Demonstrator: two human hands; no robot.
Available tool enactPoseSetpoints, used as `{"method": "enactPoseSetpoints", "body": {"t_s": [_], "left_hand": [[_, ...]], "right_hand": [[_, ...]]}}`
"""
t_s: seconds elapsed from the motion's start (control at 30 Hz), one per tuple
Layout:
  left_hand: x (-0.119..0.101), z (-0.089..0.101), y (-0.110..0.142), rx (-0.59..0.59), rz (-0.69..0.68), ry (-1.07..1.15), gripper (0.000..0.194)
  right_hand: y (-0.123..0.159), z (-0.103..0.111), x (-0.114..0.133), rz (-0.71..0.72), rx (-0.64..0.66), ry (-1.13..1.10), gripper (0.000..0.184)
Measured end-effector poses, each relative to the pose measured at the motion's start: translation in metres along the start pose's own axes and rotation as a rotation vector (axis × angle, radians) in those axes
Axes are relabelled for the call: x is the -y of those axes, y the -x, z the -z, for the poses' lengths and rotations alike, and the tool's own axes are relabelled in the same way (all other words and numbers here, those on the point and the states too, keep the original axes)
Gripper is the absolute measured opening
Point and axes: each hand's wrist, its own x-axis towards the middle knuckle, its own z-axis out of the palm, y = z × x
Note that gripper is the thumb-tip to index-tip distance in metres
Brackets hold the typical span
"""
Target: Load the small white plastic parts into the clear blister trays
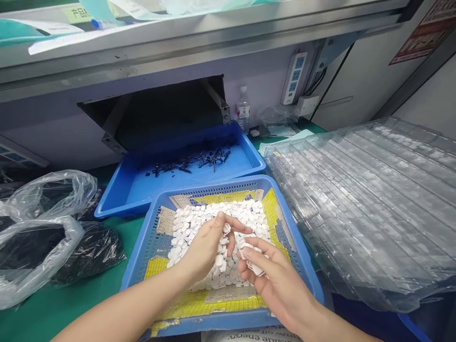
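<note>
Many small white plastic pieces (pixel 192 219) lie heaped in a blue perforated basket (pixel 146 223) lined with yellow tape and worn paper. Over the heap, my left hand (pixel 210 240) is curled with a white plastic piece (pixel 227 229) between thumb and fingers; more pieces show just below its palm. My right hand (pixel 272 270) is closed round a small handful of white plastic pieces (pixel 254 267), with one between thumb and forefinger. The two hands are close together, fingertips a little apart.
Behind the basket, a blue tray (pixel 135 185) holds loose black parts (pixel 213 157). Clear plastic bags (pixel 50 237) with dark contents stand at left. Stacked clear blister trays (pixel 366 199) fill the right. A water bottle (pixel 243 109) and a power strip (pixel 295 78) are at the back.
</note>
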Motion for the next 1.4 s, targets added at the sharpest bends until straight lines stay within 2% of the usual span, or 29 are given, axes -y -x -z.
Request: {"method": "enactPoseSetpoints", "body": {"t_s": [0.1, 0.2, 0.27, 0.43, 0.5, 0.7, 0.87, 1.03, 1.13, 1.2, 1.3, 1.4], "left_hand": [[-0.002, 0.003, -0.003, 0.025, 0.083, 0.146, 0.050], [-0.001, 0.004, -0.004, 0.037, 0.163, 0.206, 0.052], [0.000, 0.004, -0.003, 0.029, 0.220, 0.219, 0.052], [0.002, 0.002, -0.002, 0.002, 0.302, 0.146, 0.059], [0.002, 0.002, 0.001, 0.005, 0.248, 0.064, 0.059], [0.005, 0.002, 0.008, 0.137, -0.147, -0.194, 0.052], [0.016, 0.004, 0.010, 0.177, -0.246, -0.380, 0.052], [0.017, 0.005, 0.011, 0.308, -0.298, -0.386, 0.053], [0.011, 0.004, 0.011, 0.187, -0.358, -0.464, 0.060], [0.008, 0.003, 0.011, 0.118, -0.251, -0.408, 0.062], [0.006, 0.003, 0.007, 0.108, 0.021, -0.167, 0.063], [0.004, 0.004, 0.000, 0.055, 0.155, 0.097, 0.058]], "right_hand": [[0.001, 0.003, 0.003, 0.029, 0.096, -0.100, 0.014], [0.003, 0.003, 0.003, 0.059, 0.172, -0.064, 0.017], [0.003, 0.002, 0.003, 0.057, 0.149, 0.030, 0.012], [0.000, 0.001, 0.002, 0.014, -0.016, 0.222, 0.023], [0.000, 0.001, 0.003, -0.023, -0.045, 0.258, 0.025], [0.000, -0.005, 0.003, 0.012, 0.009, 0.367, 0.026], [-0.002, -0.007, 0.001, 0.035, 0.047, 0.399, 0.035], [-0.003, -0.006, 0.001, 0.063, 0.049, 0.413, 0.027], [-0.003, -0.008, 0.002, 0.034, 0.026, 0.371, 0.023], [-0.003, -0.008, 0.003, 0.007, 0.016, 0.272, 0.020], [-0.004, -0.004, 0.006, -0.022, -0.001, -0.021, 0.017], [-0.004, 0.003, 0.010, -0.046, 0.096, -0.340, 0.016]]}}
